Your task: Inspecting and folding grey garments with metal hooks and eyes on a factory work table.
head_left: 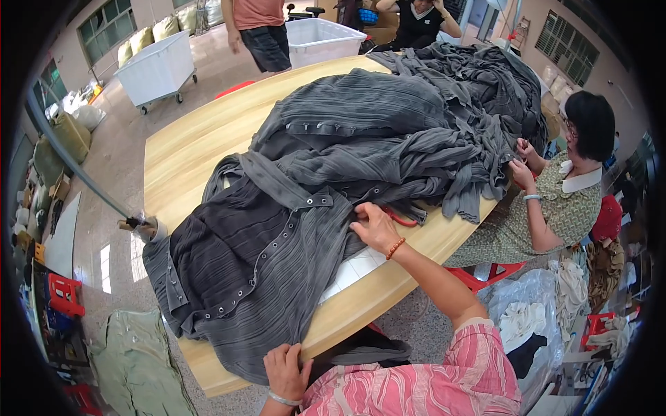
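A dark grey ribbed shirt [277,270] with a row of metal eyelets or snaps along its front edge lies spread before me, hanging over the near table edge. My left hand [286,372] rests at its lower border by that edge, fingers laid over the cloth, thumb apart. Beside the upper part of the shirt is my right hand [377,227], its fingers curved and apart, touching the grey fabric; nothing shows between them. Just right of those fingers lies a red curved handle [401,219], its other end hidden under cloth. Beyond stretches a large heap of similar grey garments [368,104].
The wooden table [201,152] bears the heap. At the right, a seated co-worker [562,187] handles grey cloth. Two other people are at the far side. White bins [158,69] stand beyond the table; a metal pole [80,163] rises at the left. Pale green cloth [139,360] lies below.
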Available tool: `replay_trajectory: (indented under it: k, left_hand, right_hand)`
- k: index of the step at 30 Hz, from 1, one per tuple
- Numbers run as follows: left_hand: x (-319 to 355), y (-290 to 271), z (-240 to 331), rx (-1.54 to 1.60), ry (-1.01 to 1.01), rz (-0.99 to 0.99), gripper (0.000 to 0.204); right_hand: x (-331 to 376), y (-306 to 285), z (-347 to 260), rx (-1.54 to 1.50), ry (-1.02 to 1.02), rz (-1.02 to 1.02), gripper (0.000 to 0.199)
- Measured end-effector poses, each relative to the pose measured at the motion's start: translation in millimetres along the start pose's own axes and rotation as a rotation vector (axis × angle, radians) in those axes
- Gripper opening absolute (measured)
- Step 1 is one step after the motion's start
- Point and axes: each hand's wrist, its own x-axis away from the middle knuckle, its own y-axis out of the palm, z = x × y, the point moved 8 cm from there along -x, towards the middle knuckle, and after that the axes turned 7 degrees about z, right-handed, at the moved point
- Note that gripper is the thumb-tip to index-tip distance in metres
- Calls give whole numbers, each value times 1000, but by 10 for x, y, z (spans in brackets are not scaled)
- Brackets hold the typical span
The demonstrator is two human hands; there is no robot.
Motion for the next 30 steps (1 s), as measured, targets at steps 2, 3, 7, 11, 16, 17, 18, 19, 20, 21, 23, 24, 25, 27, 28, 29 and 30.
replay_trajectory:
  k: [2, 3, 7, 11, 16, 17, 18, 19, 20, 21, 23, 24, 25, 27, 28, 29, 30]
  left_hand:
    - [54, -20, -23, -3, 14, -5, 51]
    - [81, -15, -40, -15, 14, -5, 51]
    - [95, -81, -58, 74, -64, -7, 44]
    - [87, -149, -131, 93, -92, 83, 37]
    - [105, -465, -34, 133, -56, 186, 38]
    - [112, -480, 2, 115, -31, 140, 39]
    - [128, -482, 34, 99, -5, 93, 41]
    - [154, -468, 63, 75, 31, 55, 42]
    - [156, -407, 80, 89, 62, 0, 42]
    - [166, -350, 83, 97, 87, -54, 41]
    - [193, -202, 2, 160, 23, -205, 34]
    - [211, -141, -53, 224, -16, -293, 32]
    - [236, -101, -157, 310, -131, -402, 27]
    - [29, -442, -236, 340, -139, -154, 26]
    - [-28, -691, -331, 153, -72, 46, 26]
    - [-146, -884, -421, 36, -54, 146, 26]
    - [-205, -947, -617, -63, -71, 238, 29]
  right_hand:
    - [33, 24, -20, 68, 61, -47, 36]
    - [25, 66, 0, 42, 173, -117, 30]
    - [-40, 152, -12, 22, 96, -145, 20]
    - [-20, 2, -33, -448, 145, -99, 18]
    - [217, -736, -220, -865, 288, -330, 14]
    - [296, -870, -199, -736, 268, -364, 11]
    - [424, -918, -97, -706, 292, -444, 11]
    - [550, -952, 62, -597, 313, -514, 10]
    - [662, -963, 237, -535, 224, -469, 7]
    - [768, -977, 320, -386, 169, -508, 9]
    - [862, -1059, 226, 162, 126, -497, 12]
    - [856, -1064, 184, 293, 107, -470, 13]
    - [842, -1020, 122, 291, 106, -472, 13]
    - [659, -1045, -257, 370, -144, -110, 13]
    - [566, -918, -450, 352, -166, -87, 15]
    - [487, -817, -549, 288, -229, -67, 16]
    - [415, -723, -631, 217, -293, -50, 17]
